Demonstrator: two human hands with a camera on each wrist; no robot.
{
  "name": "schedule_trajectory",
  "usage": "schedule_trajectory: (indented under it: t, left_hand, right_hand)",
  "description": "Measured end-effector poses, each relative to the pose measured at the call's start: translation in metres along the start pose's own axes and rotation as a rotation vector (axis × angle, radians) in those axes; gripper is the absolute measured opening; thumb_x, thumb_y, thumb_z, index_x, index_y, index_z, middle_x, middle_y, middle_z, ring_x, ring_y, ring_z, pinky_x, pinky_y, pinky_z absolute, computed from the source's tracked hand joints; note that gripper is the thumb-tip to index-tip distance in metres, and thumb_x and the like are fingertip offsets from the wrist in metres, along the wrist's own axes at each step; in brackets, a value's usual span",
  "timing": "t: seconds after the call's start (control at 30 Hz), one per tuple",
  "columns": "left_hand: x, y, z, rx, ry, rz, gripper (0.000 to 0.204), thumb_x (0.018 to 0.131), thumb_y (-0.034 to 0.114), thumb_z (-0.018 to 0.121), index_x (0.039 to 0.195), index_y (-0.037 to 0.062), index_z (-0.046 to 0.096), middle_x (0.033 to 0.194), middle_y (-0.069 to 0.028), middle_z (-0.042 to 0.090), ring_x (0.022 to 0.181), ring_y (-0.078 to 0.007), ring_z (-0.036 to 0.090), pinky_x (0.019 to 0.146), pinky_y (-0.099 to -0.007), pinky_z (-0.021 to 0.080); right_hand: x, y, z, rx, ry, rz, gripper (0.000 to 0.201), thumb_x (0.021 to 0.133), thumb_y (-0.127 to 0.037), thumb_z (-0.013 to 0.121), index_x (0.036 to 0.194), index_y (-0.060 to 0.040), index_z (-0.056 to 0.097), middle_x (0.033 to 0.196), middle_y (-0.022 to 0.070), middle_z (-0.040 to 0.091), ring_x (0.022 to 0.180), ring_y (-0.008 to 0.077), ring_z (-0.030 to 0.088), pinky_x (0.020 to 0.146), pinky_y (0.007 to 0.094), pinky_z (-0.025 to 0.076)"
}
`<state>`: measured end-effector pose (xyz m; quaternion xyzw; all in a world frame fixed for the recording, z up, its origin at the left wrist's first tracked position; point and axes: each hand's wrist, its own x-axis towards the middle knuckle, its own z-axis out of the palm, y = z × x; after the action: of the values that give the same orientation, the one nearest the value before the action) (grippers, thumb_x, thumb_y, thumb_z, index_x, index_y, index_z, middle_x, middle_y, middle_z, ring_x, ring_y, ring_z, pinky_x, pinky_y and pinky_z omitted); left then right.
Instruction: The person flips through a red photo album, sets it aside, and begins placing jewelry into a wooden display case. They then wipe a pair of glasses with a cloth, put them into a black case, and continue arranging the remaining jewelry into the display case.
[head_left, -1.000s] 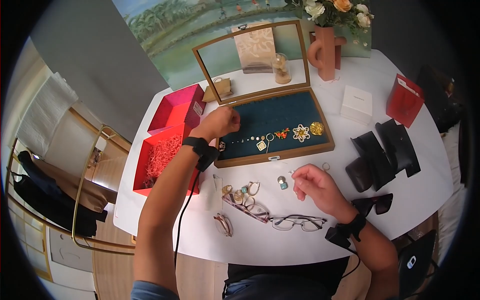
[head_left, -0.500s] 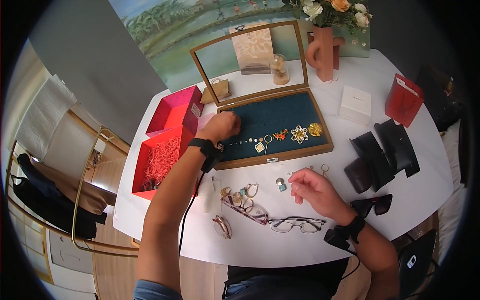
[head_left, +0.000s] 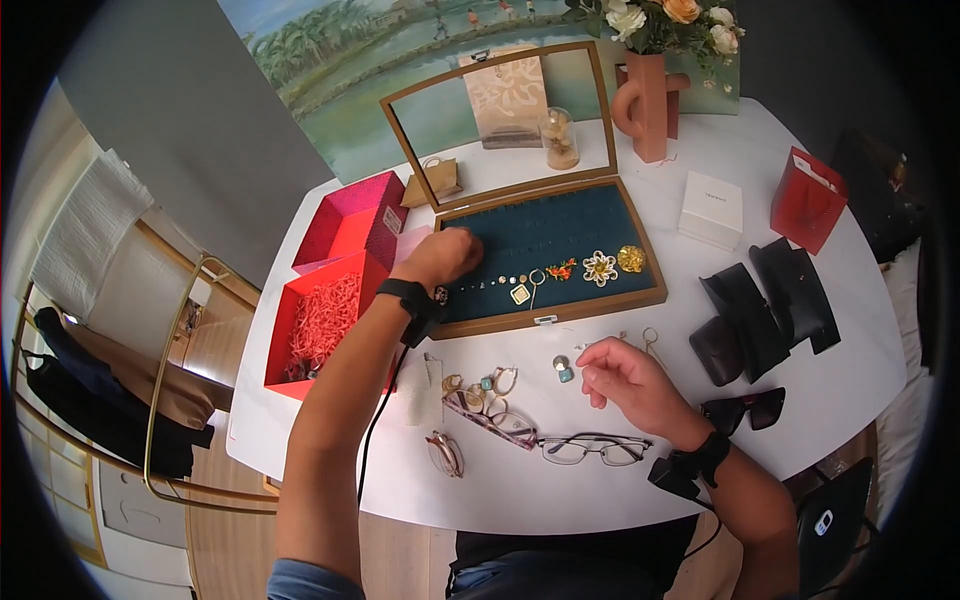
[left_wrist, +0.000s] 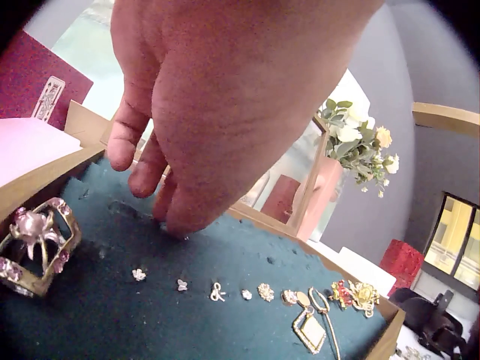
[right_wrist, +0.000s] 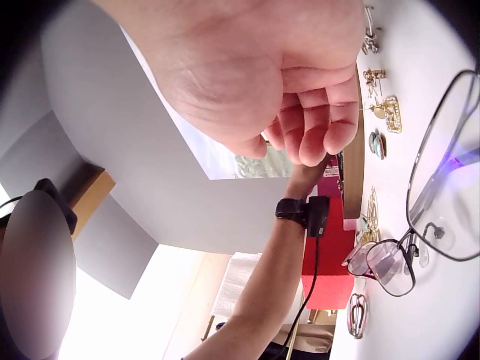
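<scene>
My left hand [head_left: 441, 256] is over the left part of a wooden jewelry case [head_left: 600, 305], fingers bent down to its dark teal lining [head_left: 545, 225]. In the left wrist view, thumb and forefinger meet at the lining, with a tiny shiny stud [left_wrist: 185, 238] just showing at their tips. A row of small stud earrings [left_wrist: 182, 286] runs in front of them, beside a pink-stoned ornament [left_wrist: 37, 236]. Further right lie a diamond-shaped pendant [head_left: 520, 294] and flower brooches [head_left: 600, 268]. My right hand [head_left: 635, 385] hovers above the table, loosely curled and holding nothing, near a turquoise earring [head_left: 565, 374].
Eyeglasses [head_left: 595, 449], folded glasses [head_left: 445, 454] and loose jewelry [head_left: 487, 383] lie in front of the case. At left stands a red box [head_left: 275, 345] with shredded paper. Black cases [head_left: 745, 310], sunglasses [head_left: 748, 410] and a white box [head_left: 712, 208] are at right.
My left hand has moved slightly down onto the lining and stayed there over the last half second. The right hand has shifted a little left, its fingers more loosely curled.
</scene>
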<state>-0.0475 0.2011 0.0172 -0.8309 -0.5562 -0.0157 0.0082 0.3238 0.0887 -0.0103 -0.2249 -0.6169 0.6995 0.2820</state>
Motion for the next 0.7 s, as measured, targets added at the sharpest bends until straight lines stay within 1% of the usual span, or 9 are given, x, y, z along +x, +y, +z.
schedule_trajectory:
  t: [0.1, 0.17, 0.27, 0.4, 0.5, 0.57, 0.6, 0.67, 0.7]
  left_hand:
    - [0.002, 0.000, 0.000, 0.029, -0.034, -0.008, 0.017, 0.088, 0.019, 0.062, 0.094, 0.0064, 0.072, 0.096, -0.0177, 0.068, 0.091, -0.0369, 0.066, 0.082, -0.0436, 0.053]
    - [0.004, 0.001, -0.001, 0.040, -0.068, -0.079, 0.017, 0.089, 0.019, 0.062, 0.095, 0.0065, 0.072, 0.096, -0.0178, 0.068, 0.091, -0.0369, 0.065, 0.083, -0.0434, 0.053]
    - [0.001, 0.005, 0.004, -0.070, 0.000, -0.088, 0.016, 0.088, 0.018, 0.063, 0.094, 0.0060, 0.072, 0.097, -0.0175, 0.069, 0.091, -0.0369, 0.066, 0.084, -0.0431, 0.053]
    - [-0.002, 0.012, -0.002, -0.054, 0.000, -0.086, 0.014, 0.087, 0.016, 0.064, 0.094, 0.0054, 0.072, 0.099, -0.0168, 0.069, 0.091, -0.0364, 0.066, 0.085, -0.0428, 0.053]
    - [-0.007, 0.025, -0.019, -0.058, -0.007, -0.135, 0.013, 0.086, 0.015, 0.066, 0.093, 0.0050, 0.071, 0.097, -0.0160, 0.069, 0.091, -0.0355, 0.066, 0.083, -0.0423, 0.052]
    - [-0.020, 0.047, -0.029, -0.164, 0.081, -0.031, 0.014, 0.085, 0.017, 0.068, 0.091, 0.0050, 0.071, 0.097, -0.0153, 0.069, 0.092, -0.0339, 0.066, 0.081, -0.0418, 0.052]
    - [-0.028, 0.060, -0.033, -0.164, 0.079, -0.033, 0.014, 0.085, 0.017, 0.068, 0.091, 0.0050, 0.071, 0.097, -0.0153, 0.069, 0.092, -0.0339, 0.066, 0.081, -0.0418, 0.052]
    - [-0.047, 0.089, -0.040, -0.216, -0.128, 0.052, 0.014, 0.085, 0.017, 0.067, 0.094, 0.0069, 0.071, 0.094, -0.0152, 0.069, 0.091, -0.0354, 0.067, 0.080, -0.0430, 0.053]
    - [-0.058, 0.104, -0.042, -0.238, -0.209, 0.044, 0.016, 0.085, 0.018, 0.068, 0.095, 0.0060, 0.071, 0.095, -0.0138, 0.068, 0.091, -0.0338, 0.066, 0.080, -0.0416, 0.053]
  right_hand:
    - [0.000, -0.001, 0.001, -0.007, 0.006, 0.009, 0.018, 0.104, -0.018, 0.055, 0.113, -0.0026, 0.057, 0.090, 0.0030, 0.060, 0.076, 0.0069, 0.056, 0.072, 0.0232, 0.051]
    - [0.000, -0.001, 0.001, -0.012, 0.007, 0.012, 0.018, 0.104, -0.018, 0.055, 0.112, -0.0026, 0.057, 0.090, 0.0031, 0.061, 0.076, 0.0069, 0.057, 0.072, 0.0232, 0.051]
    - [0.000, 0.000, 0.001, -0.013, 0.002, 0.005, 0.018, 0.104, -0.018, 0.056, 0.112, -0.0027, 0.057, 0.090, 0.0032, 0.061, 0.076, 0.0069, 0.057, 0.072, 0.0232, 0.051]
    - [-0.001, -0.002, 0.001, -0.015, 0.015, 0.011, 0.017, 0.103, -0.018, 0.056, 0.112, -0.0025, 0.057, 0.090, 0.0033, 0.061, 0.076, 0.0070, 0.057, 0.072, 0.0233, 0.051]
    - [-0.001, -0.004, 0.001, -0.011, 0.025, -0.009, 0.017, 0.103, -0.017, 0.055, 0.112, -0.0024, 0.057, 0.090, 0.0033, 0.061, 0.076, 0.0071, 0.057, 0.072, 0.0234, 0.051]
    - [-0.001, -0.004, 0.000, -0.007, 0.034, -0.019, 0.016, 0.103, -0.016, 0.055, 0.111, -0.0023, 0.057, 0.090, 0.0034, 0.061, 0.076, 0.0072, 0.058, 0.072, 0.0235, 0.051]
    - [-0.001, -0.003, 0.000, -0.002, 0.038, -0.029, 0.016, 0.103, -0.016, 0.055, 0.111, -0.0023, 0.057, 0.090, 0.0034, 0.061, 0.076, 0.0072, 0.058, 0.072, 0.0235, 0.051]
    - [0.000, -0.002, 0.000, 0.005, 0.040, -0.037, 0.016, 0.104, -0.016, 0.055, 0.111, -0.0023, 0.057, 0.090, 0.0034, 0.061, 0.076, 0.0073, 0.057, 0.072, 0.0235, 0.051]
    - [0.000, -0.001, 0.000, 0.007, 0.037, -0.036, 0.015, 0.103, -0.015, 0.055, 0.111, -0.0023, 0.057, 0.090, 0.0034, 0.061, 0.075, 0.0072, 0.057, 0.072, 0.0235, 0.051]
